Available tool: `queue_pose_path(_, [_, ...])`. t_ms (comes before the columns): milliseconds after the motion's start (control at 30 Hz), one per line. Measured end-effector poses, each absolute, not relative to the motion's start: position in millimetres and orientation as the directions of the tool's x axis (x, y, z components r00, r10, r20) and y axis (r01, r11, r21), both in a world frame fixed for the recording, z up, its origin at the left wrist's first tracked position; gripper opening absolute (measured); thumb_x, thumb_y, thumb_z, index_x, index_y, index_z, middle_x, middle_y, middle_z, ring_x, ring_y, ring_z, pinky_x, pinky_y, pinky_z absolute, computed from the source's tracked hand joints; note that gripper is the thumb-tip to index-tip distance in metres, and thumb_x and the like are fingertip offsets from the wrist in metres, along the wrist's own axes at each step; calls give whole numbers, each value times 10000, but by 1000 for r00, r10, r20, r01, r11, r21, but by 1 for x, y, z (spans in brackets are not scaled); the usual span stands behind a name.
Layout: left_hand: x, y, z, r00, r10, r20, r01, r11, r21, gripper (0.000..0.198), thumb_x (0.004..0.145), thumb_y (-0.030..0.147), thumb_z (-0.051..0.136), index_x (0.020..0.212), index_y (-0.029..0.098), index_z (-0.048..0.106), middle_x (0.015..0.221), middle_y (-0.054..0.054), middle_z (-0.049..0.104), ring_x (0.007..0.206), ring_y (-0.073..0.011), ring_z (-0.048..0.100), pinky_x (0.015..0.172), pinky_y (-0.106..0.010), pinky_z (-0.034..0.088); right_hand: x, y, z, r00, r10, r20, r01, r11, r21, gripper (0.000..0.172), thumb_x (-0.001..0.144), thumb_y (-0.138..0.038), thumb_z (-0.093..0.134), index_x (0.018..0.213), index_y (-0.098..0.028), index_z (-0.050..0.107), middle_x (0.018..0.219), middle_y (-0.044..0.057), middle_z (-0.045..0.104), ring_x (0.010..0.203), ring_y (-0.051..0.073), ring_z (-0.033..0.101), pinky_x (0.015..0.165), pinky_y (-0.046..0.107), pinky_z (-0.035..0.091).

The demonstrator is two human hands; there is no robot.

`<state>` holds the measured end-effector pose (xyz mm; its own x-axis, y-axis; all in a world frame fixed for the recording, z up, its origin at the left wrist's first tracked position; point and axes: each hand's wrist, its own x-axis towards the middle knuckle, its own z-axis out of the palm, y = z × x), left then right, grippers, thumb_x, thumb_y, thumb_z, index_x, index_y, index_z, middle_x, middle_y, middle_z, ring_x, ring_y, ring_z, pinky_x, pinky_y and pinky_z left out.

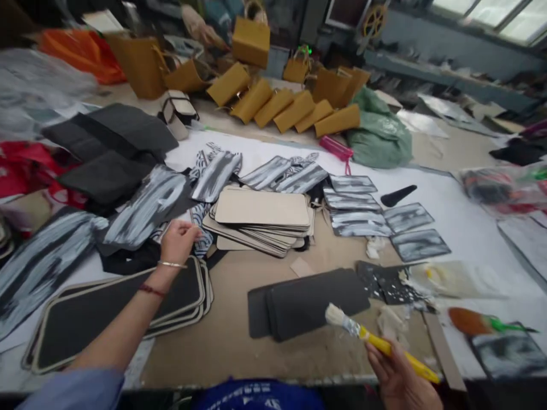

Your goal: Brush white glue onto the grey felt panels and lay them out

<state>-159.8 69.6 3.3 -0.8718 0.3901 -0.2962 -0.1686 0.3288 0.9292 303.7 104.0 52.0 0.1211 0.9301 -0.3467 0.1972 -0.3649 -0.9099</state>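
Observation:
My right hand is closed round a yellow-handled brush low at the right; its white bristles point left over a stack of dark grey panels. My left hand reaches forward with the fingers pinched on the edge of a black piece streaked with white glue. Under that forearm lies a pile of black panels with beige borders. A stack of beige boards sits just right of the left hand.
Glue-streaked pieces lie spread over white paper at centre and right. Mustard-yellow bags line the far side beside a green plastic bag. Dark fabric is piled at the left. The table's front edge runs along the bottom.

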Motion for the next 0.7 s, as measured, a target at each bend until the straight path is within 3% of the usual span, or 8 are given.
queue_pose_path(67, [-122, 38, 5, -833, 515, -202, 2, 369, 929, 102, 699, 227, 624, 751, 164, 563, 610, 32, 626, 619, -130, 619, 626, -221, 488, 292, 108, 47, 166, 909, -381, 94, -400, -912, 390, 641, -524, 683, 833, -193, 605, 802, 63, 679, 740, 240, 661, 703, 409, 570])
queue_pose_path(200, [-31, -10, 3, -621, 780, -70, 326, 339, 882, 132, 773, 297, 559, 809, 203, 644, 741, -11, 697, 700, -158, 651, 706, -259, 508, 251, 113, 45, 151, 902, -403, 10, -410, -912, 409, 620, -446, 731, 832, -120, 605, 715, 72, 686, 667, 210, 666, 628, 305, 576])
queue_pose_path(367, [50, -12, -7, -150, 973, 175, 568, -60, 821, 229, 869, 205, 438, 1009, 198, 618, 956, -66, 679, 941, -168, 606, 870, -323, 479, 208, 110, 28, -83, 908, -410, 127, -398, -908, 456, 653, -481, 699, 891, -103, 609, 725, 75, 690, 707, 218, 669, 631, 293, 576])
queue_pose_path(500, [73, 3, -18, 65, 993, 94, 704, -113, 701, 280, 813, 227, 544, 1091, 207, 574, 1128, -94, 602, 1110, -234, 502, 925, -433, 427, 194, 111, 8, -141, 890, -433, 150, -413, -898, 461, 626, -501, 705, 844, -106, 609, 665, 54, 678, 663, 233, 669, 623, 331, 583])
queue_pose_path(600, [79, 8, -26, 71, 997, -5, 756, -50, 653, 294, 782, 176, 572, 1074, 209, 573, 1131, -94, 591, 1106, -245, 496, 896, -438, 428, 203, 123, 1, -85, 908, -409, 128, -397, -909, 478, 605, -498, 718, 842, -99, 604, 653, 56, 677, 660, 234, 670, 627, 334, 585])
queue_pose_path(700, [82, 8, -30, 55, 998, -5, 781, -40, 623, 281, 780, 122, 551, 1044, 215, 582, 1110, -83, 602, 1099, -240, 501, 883, -423, 429, 231, 146, -2, 23, 934, -358, 128, -358, -925, 481, 595, -492, 724, 835, -91, 607, 640, 64, 676, 653, 225, 669, 625, 311, 583])
